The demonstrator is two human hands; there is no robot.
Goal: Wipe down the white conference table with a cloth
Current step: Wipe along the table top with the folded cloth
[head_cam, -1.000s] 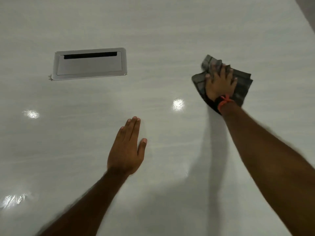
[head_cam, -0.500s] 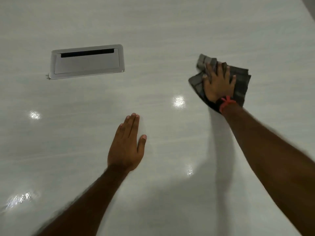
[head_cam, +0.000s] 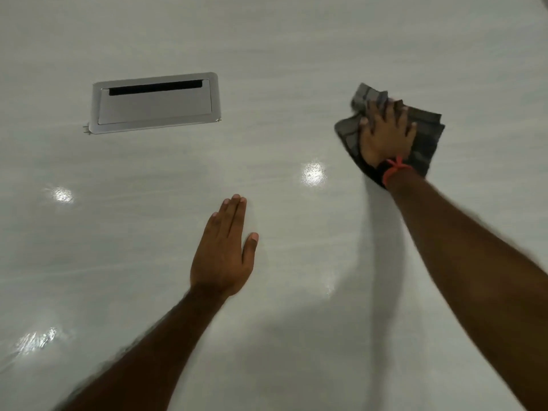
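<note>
**Grey cloth (head_cam: pixel 427 134) under a flat right hand (head_cam: pixel 385 137)**

Its fingers (head_cam: pixel 388 113) lie spread and straight, pressing the folded cloth down (none curl round it) on the far right of the white tabletop (head_cam: pixel 296 40). A red band (head_cam: pixel 396 167) circles that wrist. The left hand (head_cam: pixel 222 256) rests palm-down on the tabletop nearer the person, fingers straight and together, well apart from the cloth. A silver cable hatch (head_cam: pixel 154 103) sits flush at far left.
</note>
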